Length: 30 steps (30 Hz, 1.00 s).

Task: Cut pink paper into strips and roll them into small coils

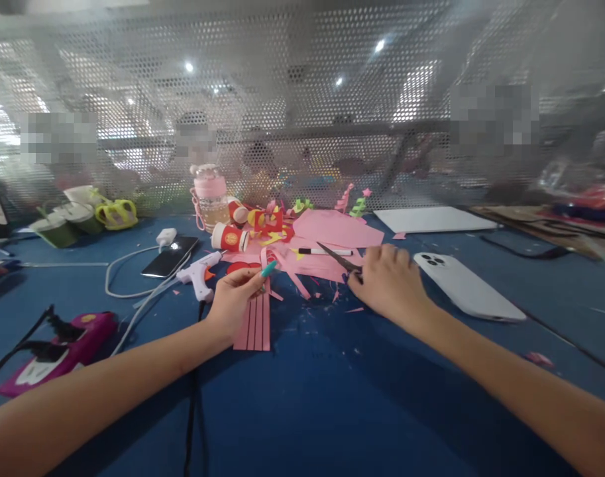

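Observation:
My left hand is closed in a pinch, its teal thumbnail pointing up to the right, on a small curled pink paper strip. Under and beside that hand lies a pink sheet marked with dark parallel lines. My right hand is wrapped round a pair of scissors, whose blades point up and to the left; the handles are mostly hidden by the fingers. Just beyond the blades, a white marker with a black cap rests on pink paper and scraps.
Left of my left hand lie a glue gun, a black phone with cables and a purple power strip. A bottle and paper cup stand behind. A white phone lies right; a perforated screen closes the back.

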Each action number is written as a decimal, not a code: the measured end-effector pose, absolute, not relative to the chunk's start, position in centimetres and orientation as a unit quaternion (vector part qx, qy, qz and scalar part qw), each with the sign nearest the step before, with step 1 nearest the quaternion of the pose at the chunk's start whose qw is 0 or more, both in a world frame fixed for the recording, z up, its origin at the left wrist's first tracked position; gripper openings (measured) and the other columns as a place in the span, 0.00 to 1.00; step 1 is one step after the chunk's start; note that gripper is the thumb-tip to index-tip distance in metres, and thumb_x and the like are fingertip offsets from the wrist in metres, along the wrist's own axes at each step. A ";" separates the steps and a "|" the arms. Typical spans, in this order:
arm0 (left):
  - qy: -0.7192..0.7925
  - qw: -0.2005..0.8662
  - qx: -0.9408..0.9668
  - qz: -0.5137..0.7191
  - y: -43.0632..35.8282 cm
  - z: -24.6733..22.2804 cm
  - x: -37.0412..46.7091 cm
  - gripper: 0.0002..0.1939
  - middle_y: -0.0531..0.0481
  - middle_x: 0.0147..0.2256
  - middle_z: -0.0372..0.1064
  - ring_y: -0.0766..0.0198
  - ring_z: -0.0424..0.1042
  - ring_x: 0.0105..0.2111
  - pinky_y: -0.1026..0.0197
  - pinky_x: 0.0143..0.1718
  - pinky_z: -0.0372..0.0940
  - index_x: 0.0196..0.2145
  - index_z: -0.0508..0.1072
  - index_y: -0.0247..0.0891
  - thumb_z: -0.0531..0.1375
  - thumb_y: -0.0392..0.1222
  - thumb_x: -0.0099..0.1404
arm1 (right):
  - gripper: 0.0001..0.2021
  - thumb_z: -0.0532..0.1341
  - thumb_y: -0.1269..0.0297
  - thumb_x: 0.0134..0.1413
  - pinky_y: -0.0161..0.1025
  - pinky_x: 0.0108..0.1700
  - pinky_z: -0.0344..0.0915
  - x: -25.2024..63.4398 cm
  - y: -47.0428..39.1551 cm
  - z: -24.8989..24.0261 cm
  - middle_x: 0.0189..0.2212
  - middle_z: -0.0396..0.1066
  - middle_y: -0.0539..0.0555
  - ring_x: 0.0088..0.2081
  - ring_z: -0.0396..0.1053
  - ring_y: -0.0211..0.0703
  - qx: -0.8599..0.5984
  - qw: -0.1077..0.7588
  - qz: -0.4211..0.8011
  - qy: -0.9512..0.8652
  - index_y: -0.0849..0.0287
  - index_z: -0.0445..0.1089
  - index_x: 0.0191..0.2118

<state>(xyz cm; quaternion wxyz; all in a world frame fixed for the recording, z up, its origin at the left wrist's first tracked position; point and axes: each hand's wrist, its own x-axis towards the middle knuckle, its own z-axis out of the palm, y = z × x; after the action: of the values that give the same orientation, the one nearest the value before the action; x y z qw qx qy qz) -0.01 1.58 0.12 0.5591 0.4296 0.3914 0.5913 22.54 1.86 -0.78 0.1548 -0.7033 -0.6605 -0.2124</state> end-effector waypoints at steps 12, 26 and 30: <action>0.414 0.545 0.473 0.555 0.9 0.5 0.2 0.11 0.54 0.13 0.67 0.71 0.67 0.15 0.68 0.18 0.61 0.17 0.72 0.35 0.69 0.42 0.41 | 0.14 0.56 0.53 0.44 0.41 0.28 0.60 26.6 2.3 -0.6 0.27 0.68 0.60 0.28 0.68 0.51 -0.686 0.182 -0.006 -0.704 0.57 0.55 0.30; 0.357 0.495 0.523 0.595 1.1 2.6 0.1 0.06 0.53 0.18 0.70 0.71 0.68 0.19 0.68 0.23 0.64 0.19 0.73 0.35 0.66 0.38 0.48 | 0.12 0.60 0.60 0.37 0.38 0.22 0.54 25.9 2.2 0.1 0.14 0.62 0.49 0.19 0.62 0.43 -0.697 0.203 0.076 -0.683 0.52 0.53 0.17; 0.342 0.468 0.543 0.608 0.7 3.8 0.1 0.04 0.53 0.18 0.70 0.70 0.68 0.20 0.67 0.25 0.64 0.20 0.75 0.35 0.64 0.36 0.50 | 0.09 0.59 0.57 0.37 0.40 0.27 0.61 24.4 1.4 0.5 0.20 0.66 0.51 0.23 0.65 0.43 -0.612 0.365 0.194 -0.674 0.54 0.59 0.24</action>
<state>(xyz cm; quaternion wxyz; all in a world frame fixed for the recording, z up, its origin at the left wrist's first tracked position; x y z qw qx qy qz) 0.07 0.70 3.82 0.4678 0.5426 0.3420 0.6081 24.39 1.40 0.46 0.3650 -0.6124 -0.6740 0.1937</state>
